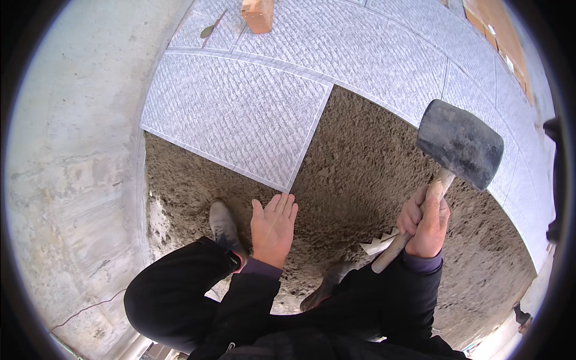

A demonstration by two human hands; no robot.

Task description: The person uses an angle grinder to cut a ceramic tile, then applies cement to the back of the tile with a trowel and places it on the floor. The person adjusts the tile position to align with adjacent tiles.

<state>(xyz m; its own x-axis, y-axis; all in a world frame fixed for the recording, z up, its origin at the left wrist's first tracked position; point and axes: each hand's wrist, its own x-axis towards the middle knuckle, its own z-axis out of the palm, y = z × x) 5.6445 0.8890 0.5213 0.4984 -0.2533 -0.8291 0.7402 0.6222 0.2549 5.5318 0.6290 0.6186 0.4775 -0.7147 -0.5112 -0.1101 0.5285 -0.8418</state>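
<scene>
My right hand (425, 221) is wrapped round the wooden handle of a rubber mallet (461, 144), whose big black head is raised over the mortar bed on the right. My left hand (273, 229) reaches forward with its fingers stretched out, holding nothing. Its fingertips are at the near corner of a grey, ribbed paving slab (234, 114), and whether they touch it I cannot tell. The slab lies at the left, with its far edge along the row of laid slabs (354, 51). Brown, crumbly mortar (360, 144) shows to its right and in front.
A concrete wall (78, 150) runs along the left side. An orange brick (258, 15) and a leaf-shaped trowel (210, 29) rest on the far slabs. Behind the mallet handle is a pale, toothed piece (379, 243). My shoes (225, 225) stand on the mortar.
</scene>
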